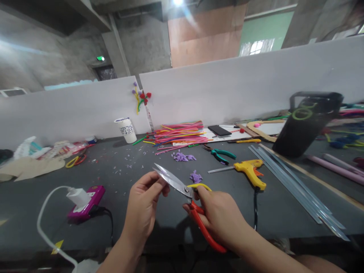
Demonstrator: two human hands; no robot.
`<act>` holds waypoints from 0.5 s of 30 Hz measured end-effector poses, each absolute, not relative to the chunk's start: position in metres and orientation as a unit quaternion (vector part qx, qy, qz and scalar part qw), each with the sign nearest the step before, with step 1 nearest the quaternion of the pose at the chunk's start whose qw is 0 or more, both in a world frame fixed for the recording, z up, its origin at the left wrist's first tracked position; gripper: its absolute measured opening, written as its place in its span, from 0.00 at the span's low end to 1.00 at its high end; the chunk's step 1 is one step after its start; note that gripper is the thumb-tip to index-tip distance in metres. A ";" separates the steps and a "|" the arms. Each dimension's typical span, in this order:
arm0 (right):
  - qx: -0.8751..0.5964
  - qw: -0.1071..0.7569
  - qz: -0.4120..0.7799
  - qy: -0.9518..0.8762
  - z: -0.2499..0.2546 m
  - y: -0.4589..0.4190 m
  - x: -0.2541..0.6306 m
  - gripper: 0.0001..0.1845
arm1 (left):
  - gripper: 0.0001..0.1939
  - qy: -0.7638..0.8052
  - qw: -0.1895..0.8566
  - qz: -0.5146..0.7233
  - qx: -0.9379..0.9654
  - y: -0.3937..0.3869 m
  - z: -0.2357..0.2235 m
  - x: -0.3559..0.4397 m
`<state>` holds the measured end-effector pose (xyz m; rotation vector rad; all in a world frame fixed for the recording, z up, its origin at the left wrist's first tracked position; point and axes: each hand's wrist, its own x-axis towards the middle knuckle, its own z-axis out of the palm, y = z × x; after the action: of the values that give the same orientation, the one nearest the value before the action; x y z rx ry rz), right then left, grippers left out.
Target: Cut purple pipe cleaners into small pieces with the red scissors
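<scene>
Scissors with silver blades and red and yellow handles are gripped in my right hand, their blades pointing up and left. My left hand is closed in a pinch beside the blade tips. Whatever sits between its fingers is too small or hidden to make out. Just past the blades lies a small heap of short purple pieces. A second purple heap lies farther back, with tiny scraps scattered to its left on the dark table.
To the right lie a yellow glue gun, teal-handled pliers, clear glue sticks and a black bottle. Behind are pink and red pipe cleaners and a white cup. A purple power block with cables stands left.
</scene>
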<state>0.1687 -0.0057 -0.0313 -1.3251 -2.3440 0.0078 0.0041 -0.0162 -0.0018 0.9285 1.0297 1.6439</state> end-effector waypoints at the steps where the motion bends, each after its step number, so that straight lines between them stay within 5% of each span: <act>1: -0.480 0.221 0.003 -0.849 -0.031 -0.006 0.168 0.21 | 0.04 0.417 0.477 0.674 0.381 -0.016 -0.001 0.004; 10: -0.480 0.228 0.029 -0.847 -0.030 -0.005 0.170 0.22 | 0.02 0.408 0.490 0.661 0.395 -0.015 0.003 -0.001; 15: -0.451 0.247 0.187 -0.837 -0.021 -0.005 0.171 0.18 | 0.01 0.422 0.521 0.625 0.401 -0.017 0.001 -0.006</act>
<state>0.1705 -0.0048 -0.0214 -1.2302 -2.2822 0.5095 -0.0056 -0.0173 0.0007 0.9613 1.0104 1.4971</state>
